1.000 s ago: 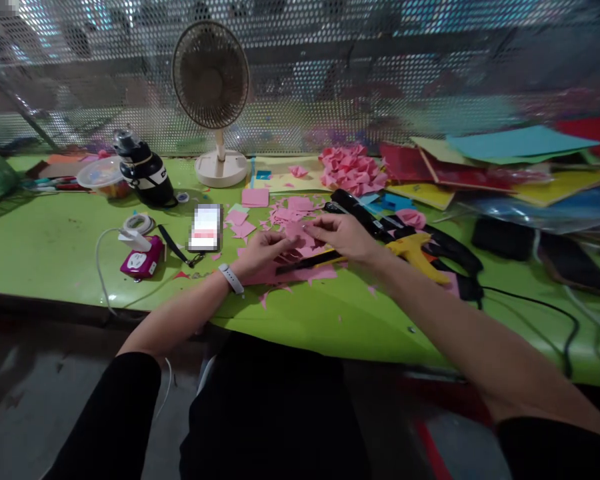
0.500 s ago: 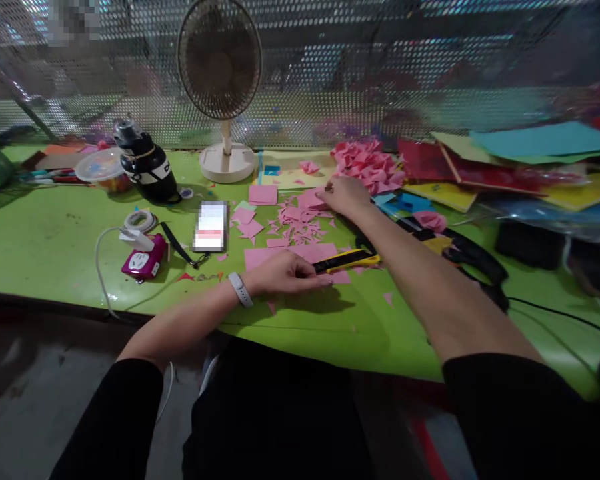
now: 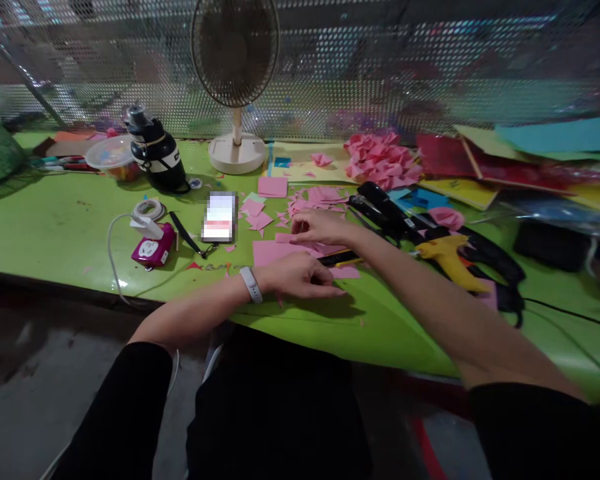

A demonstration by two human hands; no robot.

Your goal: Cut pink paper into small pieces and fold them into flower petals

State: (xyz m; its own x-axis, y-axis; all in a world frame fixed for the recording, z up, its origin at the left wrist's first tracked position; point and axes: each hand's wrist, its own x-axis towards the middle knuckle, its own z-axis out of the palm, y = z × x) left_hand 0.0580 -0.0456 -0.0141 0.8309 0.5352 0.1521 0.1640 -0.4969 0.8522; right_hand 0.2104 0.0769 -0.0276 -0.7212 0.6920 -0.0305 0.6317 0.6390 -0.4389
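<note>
My left hand, with a white band on its wrist, lies flat on a pink paper sheet near the front of the green table. Its fingers are stretched out to the right. A yellow and black utility knife lies just beyond its fingertips. My right hand hovers over a scatter of small pink paper squares and scraps. Its fingers are loosely bent and point left, and I see nothing held in them. Behind it lies a pile of folded pink pieces.
A desk fan stands at the back by the mesh wall. A black bottle, a plastic bowl, a tape roll, a pink plug and a phone lie at the left. A black stapler, a yellow glue gun and coloured sheets are at the right.
My right hand reached out to the folded pink pile, then came back to the scraps near the knife. My left hand settled flat on the pink sheet. The view shifted slightly.
</note>
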